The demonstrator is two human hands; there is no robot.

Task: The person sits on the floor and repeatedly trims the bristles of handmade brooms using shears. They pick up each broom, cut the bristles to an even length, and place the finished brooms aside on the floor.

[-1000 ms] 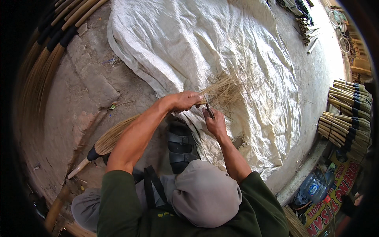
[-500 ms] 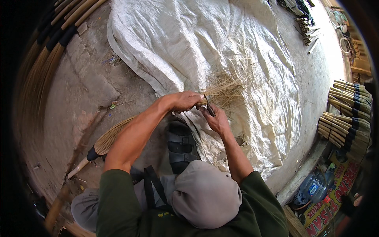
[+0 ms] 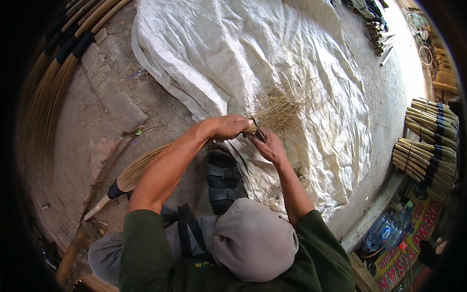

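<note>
A stick broom point(image 3: 138, 170) lies slantwise under my left forearm, its pale handle pointing to the lower left and a dark band where bristles and handle meet. Its bristle ends are bunched in my left hand point(image 3: 230, 127), closed around them. My right hand point(image 3: 270, 146) is wrapped around a dark-bladed knife point(image 3: 254, 122). The blade lies across the bristle tips just beyond my left fingers; much of the knife is hidden in my palm. Loose cut bristles point(image 3: 282, 109) lie in a heap right beyond both hands.
A crumpled white woven sheet point(image 3: 209, 53) covers the floor ahead. More brooms point(image 3: 61, 73) stand at the far left. Tied broom bundles point(image 3: 428, 155) and a big water bottle point(image 3: 389, 228) are at the right. A black sandal point(image 3: 224, 182) is below my hands.
Bristle ends that stuck out past the blade have come away and lie in the heap on the sheet. Both hands keep nearly the same place and hold.
</note>
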